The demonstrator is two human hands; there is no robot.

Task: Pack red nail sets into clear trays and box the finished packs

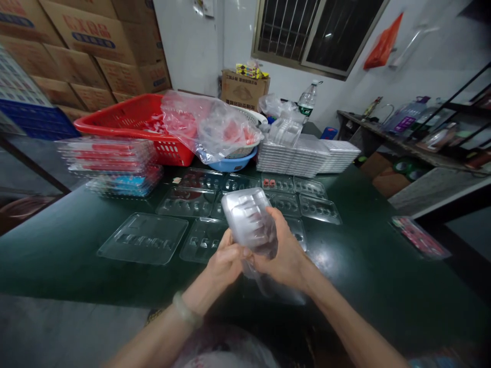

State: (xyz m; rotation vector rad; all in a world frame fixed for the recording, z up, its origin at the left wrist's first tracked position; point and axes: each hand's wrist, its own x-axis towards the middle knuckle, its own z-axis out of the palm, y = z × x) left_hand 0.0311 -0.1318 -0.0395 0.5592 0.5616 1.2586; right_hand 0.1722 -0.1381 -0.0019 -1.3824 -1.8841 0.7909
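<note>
A stack of clear plastic blister trays (251,220) is held up over the near part of the green table, tilted and slightly blurred. My right hand (286,250) wraps around its right side. My left hand (230,258) pinches at the lower left edge, and a pale bangle sits on that wrist. Beneath and beyond the stack, several single clear trays lie in rows on the table, such as a tray (143,239) at the left. Small red pieces (269,182) sit in one tray of the back row.
At the back stand a red basket (115,115) with pink pieces, a blue basin (233,162) under a plastic bag, and stacked white trays (291,156). Filled packs (111,158) are piled at left. One pack (420,236) lies near the green table's (368,286) right edge.
</note>
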